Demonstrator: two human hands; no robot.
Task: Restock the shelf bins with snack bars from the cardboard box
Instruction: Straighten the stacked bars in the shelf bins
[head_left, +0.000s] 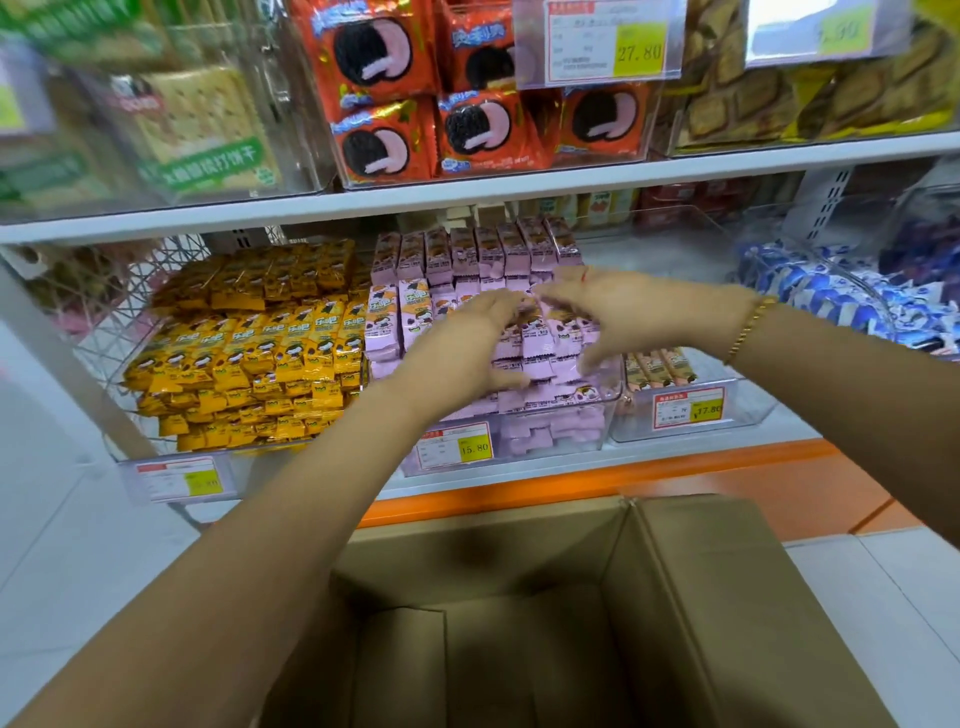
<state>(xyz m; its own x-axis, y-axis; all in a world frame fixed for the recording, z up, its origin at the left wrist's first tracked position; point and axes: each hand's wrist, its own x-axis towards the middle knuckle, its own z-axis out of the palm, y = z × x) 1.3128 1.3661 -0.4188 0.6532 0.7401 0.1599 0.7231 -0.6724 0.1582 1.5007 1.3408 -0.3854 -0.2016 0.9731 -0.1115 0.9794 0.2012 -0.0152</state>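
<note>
Many lilac wrapped snack bars (488, 254) stand upright, long axes vertical, heaped above clear plastic bin (558, 434) rim | right hand (623, 317) splayed flat on them | left hand (462, 343): grip unclear

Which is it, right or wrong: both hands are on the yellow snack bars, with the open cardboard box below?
Wrong: the head view shows the left hand and right hand on the purple snack bars, not yellow; the open cardboard box is below.
</note>
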